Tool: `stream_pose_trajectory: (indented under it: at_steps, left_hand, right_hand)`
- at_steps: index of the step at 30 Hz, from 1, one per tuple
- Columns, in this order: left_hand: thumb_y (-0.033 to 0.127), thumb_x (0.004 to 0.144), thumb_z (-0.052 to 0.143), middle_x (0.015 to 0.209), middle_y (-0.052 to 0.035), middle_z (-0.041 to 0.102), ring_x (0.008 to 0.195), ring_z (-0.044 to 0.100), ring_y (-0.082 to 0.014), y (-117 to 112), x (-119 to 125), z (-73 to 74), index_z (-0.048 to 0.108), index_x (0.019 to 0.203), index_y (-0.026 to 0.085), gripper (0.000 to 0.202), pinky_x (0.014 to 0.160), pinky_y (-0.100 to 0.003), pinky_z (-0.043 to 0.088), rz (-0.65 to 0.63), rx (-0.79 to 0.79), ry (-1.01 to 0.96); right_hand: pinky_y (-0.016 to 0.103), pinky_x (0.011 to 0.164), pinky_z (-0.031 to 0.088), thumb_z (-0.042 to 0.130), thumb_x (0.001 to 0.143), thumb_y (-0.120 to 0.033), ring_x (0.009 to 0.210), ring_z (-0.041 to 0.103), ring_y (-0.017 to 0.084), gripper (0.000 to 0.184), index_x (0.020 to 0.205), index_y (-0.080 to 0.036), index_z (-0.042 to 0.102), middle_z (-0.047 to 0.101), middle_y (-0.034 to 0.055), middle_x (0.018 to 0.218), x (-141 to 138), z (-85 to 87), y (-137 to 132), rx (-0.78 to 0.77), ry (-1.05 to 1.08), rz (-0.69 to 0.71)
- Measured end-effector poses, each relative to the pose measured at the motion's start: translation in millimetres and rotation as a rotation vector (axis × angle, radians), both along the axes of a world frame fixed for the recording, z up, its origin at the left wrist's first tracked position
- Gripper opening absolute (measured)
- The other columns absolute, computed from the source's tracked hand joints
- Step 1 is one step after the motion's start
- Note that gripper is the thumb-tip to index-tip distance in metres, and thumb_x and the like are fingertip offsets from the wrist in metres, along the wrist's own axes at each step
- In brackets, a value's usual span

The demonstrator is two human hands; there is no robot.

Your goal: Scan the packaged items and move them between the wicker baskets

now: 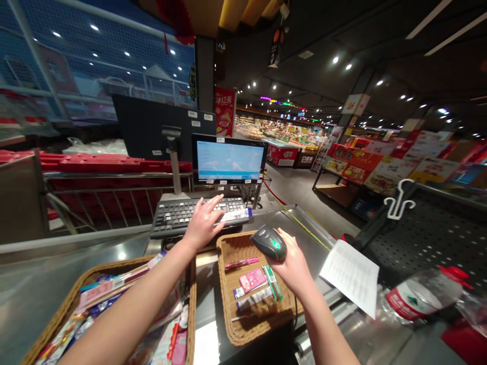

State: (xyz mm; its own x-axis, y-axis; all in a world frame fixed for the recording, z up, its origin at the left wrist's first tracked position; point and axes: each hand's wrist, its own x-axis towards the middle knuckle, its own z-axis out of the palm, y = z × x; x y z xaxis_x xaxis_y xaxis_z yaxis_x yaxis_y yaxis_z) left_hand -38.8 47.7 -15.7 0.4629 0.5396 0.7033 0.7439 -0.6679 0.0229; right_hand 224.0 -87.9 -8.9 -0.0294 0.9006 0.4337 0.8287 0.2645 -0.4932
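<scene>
My left hand (204, 221) lies over the black keyboard (178, 215) of a checkout till, fingers stretched out and apart, tips near the right-hand keys. My right hand (291, 261) is wrapped round a dark handheld barcode scanner (269, 242) with a green light, held above a small wicker basket (228, 304). In that basket lie a pink pen (241, 263), a pink pack (252, 279) and a few small wrapped items. A till screen (228, 160) glows behind the keyboard.
A larger wicker basket (81, 286) full of stationery packs stands at the lower left. A printed sheet (352, 276) and a plastic water bottle (418, 294) lie on the right. Metal counter (34, 274), black perforated rack (429, 233) and shop aisles lie beyond.
</scene>
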Motion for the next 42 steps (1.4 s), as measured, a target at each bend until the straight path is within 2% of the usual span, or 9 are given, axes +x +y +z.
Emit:
stream_pose_trajectory:
  at_steps: [6,12,17,27,32,37,42]
  left_hand:
    - [0.033,0.086,0.056,0.147,-0.0131,0.043,0.134,0.042,-0.0281,-11.6,-19.0,6.0,0.065,0.093,0.02,0.017,0.114,-0.057,0.023,0.003,0.012,-0.008]
    - [0.032,0.085,0.056,0.147,-0.0126,0.044,0.133,0.044,-0.0295,-25.1,-40.8,7.8,0.066,0.093,0.021,0.017,0.113,-0.059,0.023,0.022,0.018,-0.015]
    - [0.035,0.086,0.054,0.147,-0.0127,0.044,0.133,0.043,-0.0295,-38.8,-61.3,5.3,0.065,0.092,0.021,0.018,0.112,-0.059,0.023,0.07,-0.006,-0.005]
    - [0.036,0.085,0.056,0.147,-0.0117,0.043,0.132,0.044,-0.0282,-78.5,-113.9,-0.9,0.065,0.092,0.022,0.018,0.113,-0.058,0.021,0.188,-0.076,-0.007]
    - [0.034,0.084,0.056,0.146,-0.0113,0.044,0.13,0.046,-0.0288,-100.7,-147.7,-10.5,0.065,0.091,0.021,0.017,0.114,-0.059,0.02,0.264,-0.099,-0.03]
    - [0.036,0.084,0.057,0.146,-0.0097,0.046,0.129,0.048,-0.0294,-122.5,-179.4,-27.5,0.066,0.088,0.022,0.017,0.114,-0.06,0.019,0.342,-0.177,-0.033]
    - [0.041,0.083,0.056,0.141,-0.0115,0.05,0.129,0.047,-0.0306,-146.1,-204.0,-46.1,0.067,0.088,0.023,0.022,0.112,-0.062,0.019,0.433,-0.291,-0.025]
  right_hand:
    - [0.063,0.11,0.025,0.06,0.072,-0.028,0.131,0.044,0.036,0.041,0.112,-0.019,0.062,0.061,0.0132,0.125,-14.2,0.7,-11.4,0.019,0.016,0.01]
    - [0.057,0.11,0.031,0.06,0.071,-0.023,0.126,0.05,0.034,0.038,0.108,-0.02,0.063,0.064,0.0113,0.12,-31.3,-1.5,-20.7,0.077,0.006,0.051]
    - [0.054,0.105,0.038,0.061,0.069,-0.022,0.123,0.052,0.034,0.038,0.106,-0.019,0.063,0.064,0.0123,0.117,-45.8,-3.4,-26.0,0.094,0.045,0.086]
    - [0.055,0.107,0.036,0.062,0.07,-0.02,0.127,0.048,0.035,0.037,0.106,-0.022,0.065,0.065,0.0098,0.117,-85.4,-4.3,-33.3,0.058,0.027,0.208]
    - [0.06,0.106,0.034,0.061,0.071,-0.02,0.129,0.045,0.035,0.038,0.108,-0.023,0.064,0.063,0.0096,0.121,-109.7,-9.7,-35.0,0.01,0.022,0.27]
    - [0.062,0.109,0.028,0.062,0.07,-0.019,0.13,0.044,0.035,0.037,0.107,-0.023,0.065,0.063,0.01,0.121,-133.7,-13.5,-38.2,-0.026,0.015,0.338]
    - [0.06,0.11,0.028,0.063,0.07,-0.018,0.131,0.044,0.034,0.036,0.105,-0.024,0.066,0.063,0.0081,0.121,-152.5,-14.6,-44.0,-0.061,0.031,0.382]
